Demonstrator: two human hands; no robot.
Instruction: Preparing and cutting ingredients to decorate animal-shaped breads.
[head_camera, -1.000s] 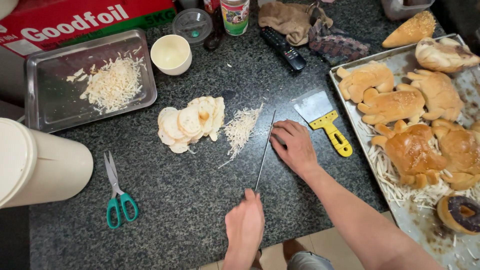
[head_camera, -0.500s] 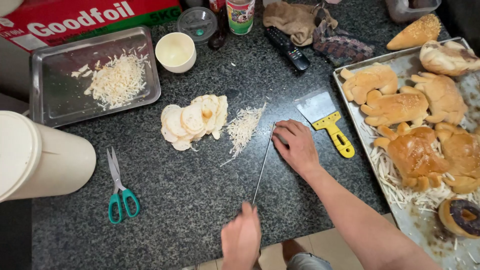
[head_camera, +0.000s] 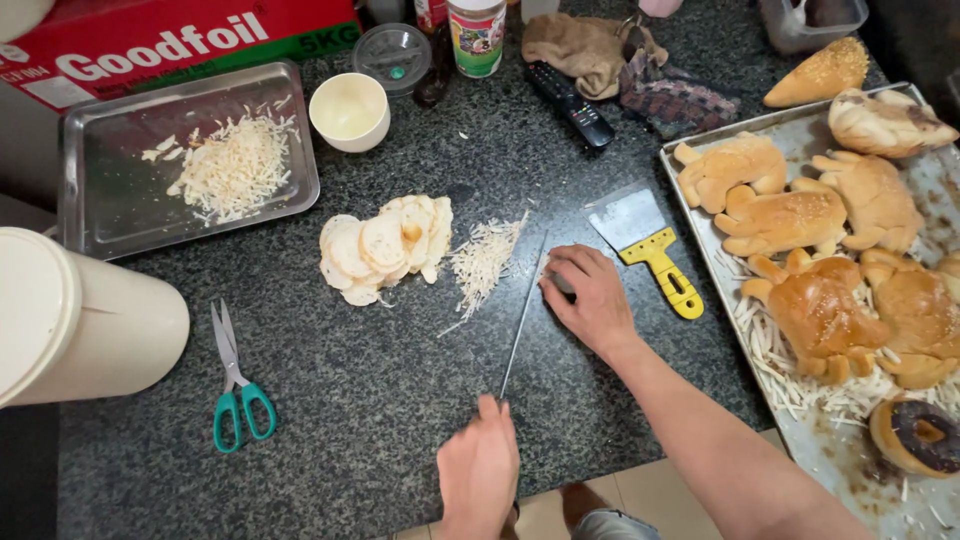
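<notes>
A long thin knife (head_camera: 522, 320) stands edge-down on the dark speckled counter (head_camera: 380, 400). My left hand (head_camera: 480, 475) grips its handle at the near edge. My right hand (head_camera: 592, 298) rests on the far part of the blade, fingers curled over its spine. Just left of the blade tip lies a small heap of pale shredded strips (head_camera: 482, 262). Beside that heap is a pile of thin round white slices (head_camera: 385, 245).
A yellow-handled scraper (head_camera: 650, 245) lies right of my right hand. A baking tray (head_camera: 930, 175) of shaped brown breads fills the right side. A steel tray (head_camera: 90, 150) of shreds, a cream cup (head_camera: 349, 110), green scissors (head_camera: 235, 375) and a white tub (head_camera: 70, 320) are on the left.
My left hand has slid slightly toward me with the knife handle. My right hand stays on the blade. The view has shifted a little.
</notes>
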